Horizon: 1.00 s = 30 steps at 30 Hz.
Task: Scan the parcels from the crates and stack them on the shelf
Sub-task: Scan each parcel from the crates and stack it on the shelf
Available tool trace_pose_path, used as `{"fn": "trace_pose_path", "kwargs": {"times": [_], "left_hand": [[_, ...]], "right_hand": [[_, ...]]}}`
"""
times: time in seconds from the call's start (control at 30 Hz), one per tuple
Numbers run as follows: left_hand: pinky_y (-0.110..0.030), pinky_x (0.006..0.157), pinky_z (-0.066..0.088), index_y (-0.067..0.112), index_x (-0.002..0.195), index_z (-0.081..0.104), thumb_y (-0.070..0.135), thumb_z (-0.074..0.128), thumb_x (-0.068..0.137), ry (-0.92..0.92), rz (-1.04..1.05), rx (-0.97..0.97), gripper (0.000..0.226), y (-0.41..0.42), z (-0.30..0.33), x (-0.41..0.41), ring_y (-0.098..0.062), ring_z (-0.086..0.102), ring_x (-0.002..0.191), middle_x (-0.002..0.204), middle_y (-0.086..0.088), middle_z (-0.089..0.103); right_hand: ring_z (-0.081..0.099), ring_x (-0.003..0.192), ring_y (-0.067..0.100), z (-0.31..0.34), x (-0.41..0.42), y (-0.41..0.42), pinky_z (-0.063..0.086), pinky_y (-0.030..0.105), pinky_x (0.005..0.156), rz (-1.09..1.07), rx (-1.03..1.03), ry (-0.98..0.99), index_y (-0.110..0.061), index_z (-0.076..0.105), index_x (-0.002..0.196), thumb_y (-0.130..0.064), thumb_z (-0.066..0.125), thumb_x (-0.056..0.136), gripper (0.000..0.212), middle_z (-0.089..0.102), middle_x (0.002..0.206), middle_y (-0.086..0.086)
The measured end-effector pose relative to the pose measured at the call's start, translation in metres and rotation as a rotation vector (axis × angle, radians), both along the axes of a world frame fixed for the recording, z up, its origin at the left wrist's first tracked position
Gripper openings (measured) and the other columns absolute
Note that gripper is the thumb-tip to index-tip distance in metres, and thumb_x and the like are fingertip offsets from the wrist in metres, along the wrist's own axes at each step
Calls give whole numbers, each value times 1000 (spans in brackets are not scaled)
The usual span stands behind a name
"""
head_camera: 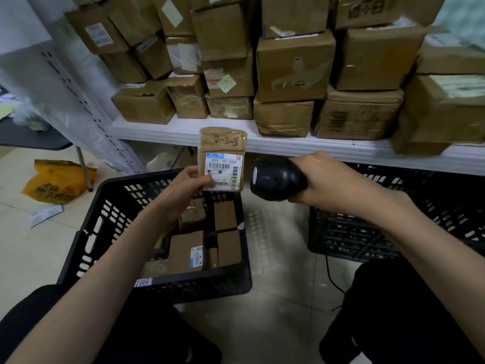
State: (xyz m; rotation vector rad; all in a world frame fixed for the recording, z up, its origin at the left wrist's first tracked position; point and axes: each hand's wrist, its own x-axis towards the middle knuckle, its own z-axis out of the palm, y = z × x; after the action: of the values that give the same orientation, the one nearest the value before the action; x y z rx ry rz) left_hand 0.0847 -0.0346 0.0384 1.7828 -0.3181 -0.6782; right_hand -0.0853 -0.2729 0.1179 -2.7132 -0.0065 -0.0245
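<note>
A small parcel is held up for the scanner.

The parcel (222, 158) is up above the left crate (86, 232), pinched at its bottom corner by the left hand (189, 182). The right hand (322, 179) is wrapped around the scanner (275, 178), just beside the label. The thumb may hide a barcode, so the scan could fail. The shelf (183, 130) is already crowded.

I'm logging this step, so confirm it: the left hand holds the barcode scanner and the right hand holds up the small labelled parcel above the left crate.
Not quite: the hands are swapped. The head view shows the left hand holding up the small labelled parcel above the left crate, while the right hand grips the barcode scanner, aimed towards the parcel.
</note>
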Motion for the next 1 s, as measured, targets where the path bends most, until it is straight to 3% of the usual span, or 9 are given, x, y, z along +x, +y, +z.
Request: {"fn": "trace_pose_path", "kwargs": {"times": [0.13,0.23,0.43,0.5,0.6,0.7,0.83,0.93,1.0], "left_hand": [[-37,106,49,6,134,55,7,66,92,24,19,-64,43,-5,13,-22,-23,68,116,121,-7,73],[-33,102,50,7,127,59,8,65,94,39,31,-138,33,-15,29,-44,-24,68,116,116,-6,75],[-24,99,49,9,123,68,13,60,97,7,-58,-217,28,-51,73,-91,-14,70,112,116,-1,77],[-23,95,50,11,124,68,18,61,96,-6,-89,-222,30,-70,88,-101,-15,69,113,116,0,77],[-30,103,50,16,124,68,33,70,83,-50,-123,-225,45,-105,109,-114,-21,64,121,124,-1,73],[-39,112,47,24,116,70,51,72,64,-113,-178,-217,59,-149,134,-133,-22,61,123,128,-2,70],[-49,110,47,30,110,72,61,65,67,-166,-248,-171,54,-214,166,-151,-28,64,117,122,-4,72],[-35,95,48,23,118,70,60,55,86,-257,-244,-126,51,-268,186,-153,-21,62,110,117,-1,70],[-32,89,44,18,130,66,64,47,92,-390,-212,-58,62,-302,199,-151,-22,59,117,132,-1,65]], "right_hand": [[66,89,34,0,-11,-11,34,36,65,-105,89,-129,-12,63,79,-15,78,77,16,67,80,12],[67,91,33,-1,-22,-19,44,41,74,-185,156,-181,-1,70,89,-19,81,78,23,73,88,18],[71,90,7,0,-61,-27,55,31,81,-364,550,-363,-18,76,100,-25,85,81,22,78,95,4],[74,87,8,2,-76,-30,58,27,77,-388,727,-400,-24,73,100,-23,81,85,17,78,95,5],[74,100,16,12,-98,-43,60,36,87,-439,941,-488,-25,72,108,-21,79,87,22,78,106,6],[73,102,13,29,-113,-63,60,36,87,-513,1019,-585,-25,73,105,-20,79,87,20,78,103,1],[73,96,6,59,-122,-99,56,25,83,-643,991,-757,-21,74,105,-23,80,86,20,78,97,-4],[73,100,13,80,-120,-136,58,38,94,-719,1027,-778,-21,75,103,-24,81,84,20,79,99,-1],[75,96,18,94,-117,-160,60,43,91,-753,1094,-784,-19,75,102,-20,79,84,19,79,97,1]]}}
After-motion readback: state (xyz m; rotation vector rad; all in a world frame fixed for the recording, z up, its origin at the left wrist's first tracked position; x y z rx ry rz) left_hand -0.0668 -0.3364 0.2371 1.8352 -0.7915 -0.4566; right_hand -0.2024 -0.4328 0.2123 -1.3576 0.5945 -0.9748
